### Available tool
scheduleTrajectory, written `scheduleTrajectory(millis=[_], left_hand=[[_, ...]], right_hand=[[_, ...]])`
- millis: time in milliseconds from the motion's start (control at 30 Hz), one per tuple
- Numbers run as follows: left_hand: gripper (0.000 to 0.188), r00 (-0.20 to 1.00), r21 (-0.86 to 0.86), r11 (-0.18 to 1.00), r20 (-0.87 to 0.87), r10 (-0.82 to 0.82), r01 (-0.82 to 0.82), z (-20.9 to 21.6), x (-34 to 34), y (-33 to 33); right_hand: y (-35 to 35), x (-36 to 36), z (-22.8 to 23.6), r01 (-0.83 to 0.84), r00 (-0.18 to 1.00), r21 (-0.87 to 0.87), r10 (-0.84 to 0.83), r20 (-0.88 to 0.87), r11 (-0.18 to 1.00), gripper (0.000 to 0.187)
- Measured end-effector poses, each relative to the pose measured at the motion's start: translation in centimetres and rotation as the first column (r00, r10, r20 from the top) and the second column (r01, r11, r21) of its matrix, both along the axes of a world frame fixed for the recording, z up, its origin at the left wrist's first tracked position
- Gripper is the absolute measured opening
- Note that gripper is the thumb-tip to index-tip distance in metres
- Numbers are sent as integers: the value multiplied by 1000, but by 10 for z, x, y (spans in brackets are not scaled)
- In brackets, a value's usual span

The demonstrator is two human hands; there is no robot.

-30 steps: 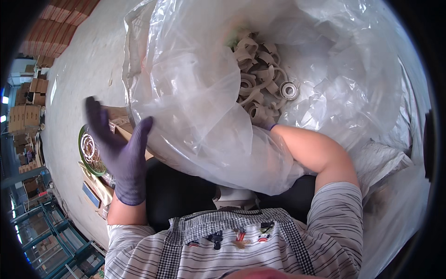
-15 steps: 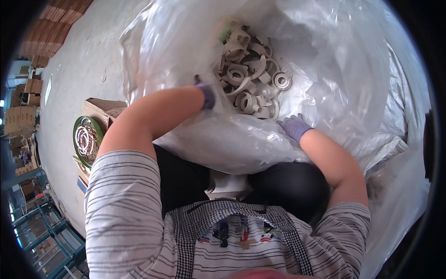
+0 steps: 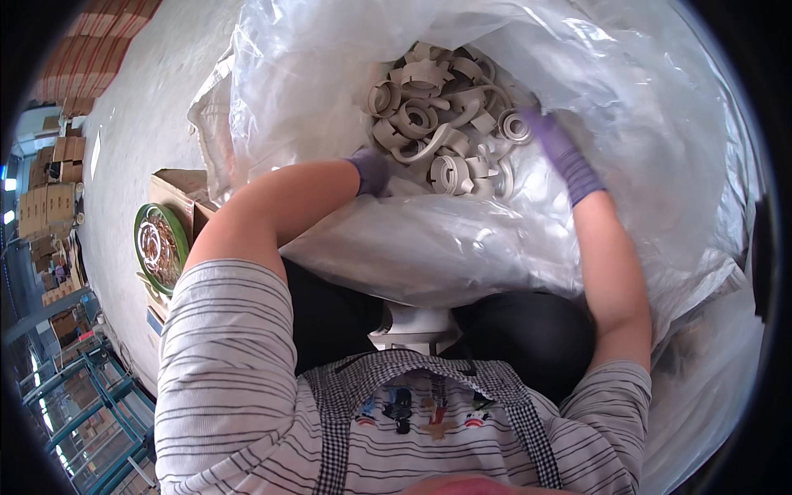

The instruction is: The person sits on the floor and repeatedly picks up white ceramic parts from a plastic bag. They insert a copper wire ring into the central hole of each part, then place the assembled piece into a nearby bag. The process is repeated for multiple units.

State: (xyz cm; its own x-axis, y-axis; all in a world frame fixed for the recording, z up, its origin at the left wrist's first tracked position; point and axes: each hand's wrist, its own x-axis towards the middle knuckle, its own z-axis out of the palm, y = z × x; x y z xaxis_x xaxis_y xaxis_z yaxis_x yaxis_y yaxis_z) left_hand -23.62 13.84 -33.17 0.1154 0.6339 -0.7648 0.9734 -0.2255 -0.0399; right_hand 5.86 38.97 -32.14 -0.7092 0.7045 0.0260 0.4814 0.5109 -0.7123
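Many grey-beige plastic ring-shaped parts (image 3: 417, 118) lie heaped inside a large clear plastic bag (image 3: 305, 91). My left hand (image 3: 373, 172), in a purple glove, is at the near left side of the heap, close to the parts. Its fingers are mostly hidden, so what they hold, if anything, does not show. My right hand (image 3: 565, 157), also gloved in purple, reaches into the bag on the right of the heap. Its fingers stretch away from me, a little blurred, beside a round ringed part (image 3: 516, 126). I see nothing held in it.
A green-rimmed round container (image 3: 161, 249) with coppery pieces stands at left, beside an open cardboard box (image 3: 183, 186). My knees are against the bag's near side. Stacked cartons (image 3: 48, 209) and a teal metal frame (image 3: 103, 388) are at the far left.
My right hand has moved from the bag's near edge farther in, up to the right of the heap. My left hand has shifted slightly right. More of the parts show now.
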Motion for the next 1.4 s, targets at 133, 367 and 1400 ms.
scheduleTrajectory(millis=[133, 367, 1400], left_hand=[[43, 996, -315, 946, -30, -84, 70, -37, -16, -23], [64, 936, -321, 937, 269, 229, -137, 24, 8, 6], [52, 489, 406, 814, 854, -177, -415, 265, 81, -160]], right_hand=[[43, 7, 17, -210, 975, 162, 218, -38, 964, 52], [-113, -35, 72, -557, 579, -628, 796, 176, 543, 106], [-1, -47, 249, -72, 821, -790, -413, -393, 610, 57]])
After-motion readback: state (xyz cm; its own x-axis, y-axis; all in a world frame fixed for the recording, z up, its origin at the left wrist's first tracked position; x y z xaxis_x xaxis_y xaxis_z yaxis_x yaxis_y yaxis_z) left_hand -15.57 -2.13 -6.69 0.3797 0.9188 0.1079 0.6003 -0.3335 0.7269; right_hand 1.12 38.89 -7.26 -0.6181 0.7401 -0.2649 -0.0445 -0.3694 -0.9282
